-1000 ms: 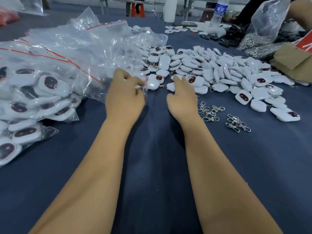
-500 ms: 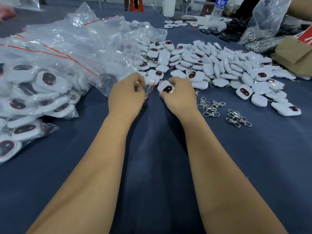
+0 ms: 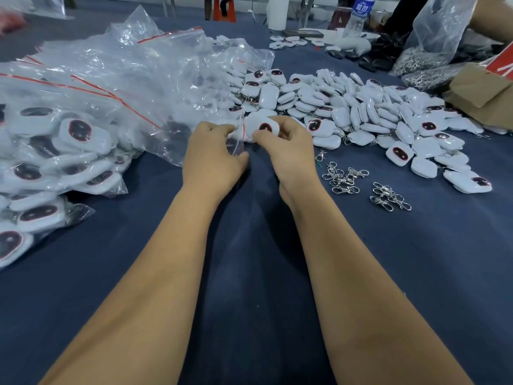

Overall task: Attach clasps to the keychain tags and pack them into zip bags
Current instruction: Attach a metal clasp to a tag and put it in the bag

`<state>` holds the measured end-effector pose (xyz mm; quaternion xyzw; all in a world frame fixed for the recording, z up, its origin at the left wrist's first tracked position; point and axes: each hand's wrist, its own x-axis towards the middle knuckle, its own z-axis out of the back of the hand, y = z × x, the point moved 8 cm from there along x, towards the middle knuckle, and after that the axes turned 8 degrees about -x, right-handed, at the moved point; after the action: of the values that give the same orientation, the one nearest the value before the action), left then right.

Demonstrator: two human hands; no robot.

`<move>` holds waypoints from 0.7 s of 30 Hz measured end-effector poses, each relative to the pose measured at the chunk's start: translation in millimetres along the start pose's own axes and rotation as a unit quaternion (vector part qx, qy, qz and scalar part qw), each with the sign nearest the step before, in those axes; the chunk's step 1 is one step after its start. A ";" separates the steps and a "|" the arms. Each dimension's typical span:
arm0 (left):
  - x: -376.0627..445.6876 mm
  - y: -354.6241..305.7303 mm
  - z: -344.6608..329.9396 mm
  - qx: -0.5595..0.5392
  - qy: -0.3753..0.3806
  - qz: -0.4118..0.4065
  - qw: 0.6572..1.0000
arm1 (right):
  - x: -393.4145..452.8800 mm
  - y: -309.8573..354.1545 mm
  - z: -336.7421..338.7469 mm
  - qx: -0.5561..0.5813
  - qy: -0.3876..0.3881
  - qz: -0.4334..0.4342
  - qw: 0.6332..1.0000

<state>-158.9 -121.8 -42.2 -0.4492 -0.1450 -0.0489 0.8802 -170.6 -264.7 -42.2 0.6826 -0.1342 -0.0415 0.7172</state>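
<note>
Right hand: my right hand (image 3: 288,151) pinches a white tag (image 3: 262,128) between thumb and fingers, dark face up; a second ago it lay flat on the desk, so the tag is freshly picked from the pile

Left hand: my left hand (image 3: 215,154) pinches the red-striped mouth of a small zip bag (image 3: 238,134), fingers curled on the film; it has drawn in from the bag heap to meet the right hand

Meaning: tag and bag mouth now touch, so I judge this the packing step, the tag about to slide in; whether its clasp is on, I cannot tell

Loose tags: the heap of unpacked tags (image 3: 369,112) lies just beyond and right of the hands

Clasps: two small clusters of metal clasps (image 3: 344,179) sit near the right wrist, apart from it

Filled bags: packed bags (image 3: 63,151) crowd the left edge, close to my left forearm

Open room: bare blue desk (image 3: 263,287) runs toward me between and under the arms; that is my free lane
</note>
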 end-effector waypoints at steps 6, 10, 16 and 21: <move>-4.9 -6.8 2.2 -0.165 -0.003 0.032 0.986 | 1.6 -4.5 -7.3 0.088 0.040 -0.034 0.995; -0.6 4.1 0.0 -0.154 0.005 0.066 0.986 | 5.2 -13.4 -3.4 0.048 0.017 -0.058 0.997; 1.4 9.2 1.3 -0.142 -0.018 0.060 0.988 | 4.5 -7.9 0.5 0.065 0.027 -0.029 0.997; 5.0 22.4 20.2 -0.090 -0.112 0.063 0.988 | 2.3 11.1 63.2 -0.373 -0.181 -0.027 0.909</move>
<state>-153.6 -92.1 -46.9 -0.5375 -0.2089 0.0442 0.8158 -185.5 -325.7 -28.8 0.3492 -0.2183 -0.2307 0.8816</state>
